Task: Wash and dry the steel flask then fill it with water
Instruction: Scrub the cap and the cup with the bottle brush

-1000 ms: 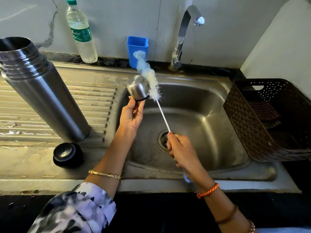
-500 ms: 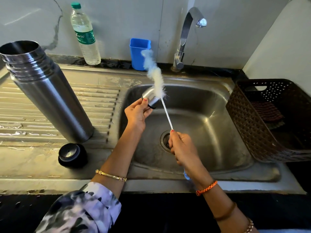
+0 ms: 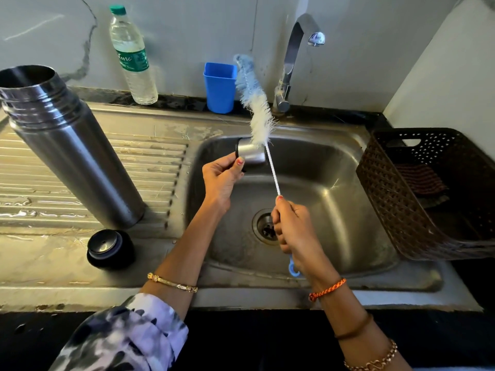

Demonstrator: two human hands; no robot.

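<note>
At the far left the steel flask [image 3: 72, 148] stands open-mouthed on the ribbed draining board of the bench [image 3: 80, 263], tilted in this wide view but seemingly upright on its base, with its black stopper [image 3: 109, 249] just near of it on the flat steel. Behind, against the wall, stand a water bottle [image 3: 132, 54] and a blue tumbler [image 3: 219, 87]. Over the left part of the sink [image 3: 334, 167] the left hand [image 3: 222, 175] is clamped round the flask's steel cup [image 3: 250, 153], thumb pressed on its side and the cup lying sideways. Across it lies the bottle brush [image 3: 257, 108], bristles touching the cup's far edge and reaching up past the tap [image 3: 297, 49], from which no water can be seen running. The right hand [image 3: 292, 228] is closed round the brush's thin white stem low down, above the drain. At the right sits a brown basket [image 3: 428, 194] with a cloth inside. The step looks to be scrubbing the cup; to do it well I would turn the cup's mouth toward the bristles, push them fully inside, and twist the stem while the left hand turns the cup the other way, keeping it low over the sink so drips fall there. The flask itself appears to wait its turn.
</note>
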